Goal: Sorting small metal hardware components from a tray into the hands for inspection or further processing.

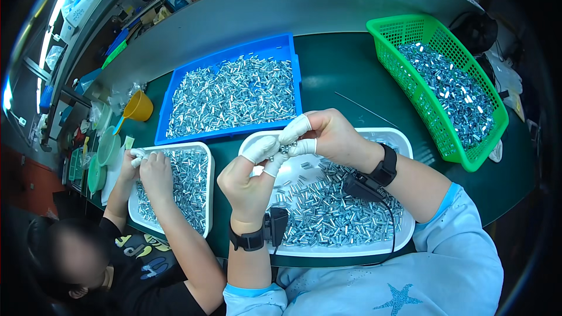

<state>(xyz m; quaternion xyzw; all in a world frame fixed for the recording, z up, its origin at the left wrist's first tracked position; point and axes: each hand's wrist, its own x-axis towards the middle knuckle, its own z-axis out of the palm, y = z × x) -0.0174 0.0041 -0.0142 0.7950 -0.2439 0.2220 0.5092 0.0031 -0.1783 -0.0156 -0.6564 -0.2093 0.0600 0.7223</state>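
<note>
White finger covers sit on the fingertips of both my hands, which meet over a white tray (407,151). Between the fingertips is a small cluster of shiny metal pieces (285,148), like short cylindrical pins. My left hand (249,177) is closed, pinching them from the left. From the right, my right hand (329,136) closes on the same cluster. The fingers partly cover the pieces, so their exact form is hard to make out. Below lie many loose short metal cylinders (328,219), heaped mostly toward the near side of the tray.
A blue tray (297,76) of similar cylinders is behind my hands. At right stands a green basket (404,23) of shiny metal parts. A thin rod (366,109) lies between them. Left, a co-worker's hands (153,175) are over another white tray (209,199), near a yellow cup (139,106).
</note>
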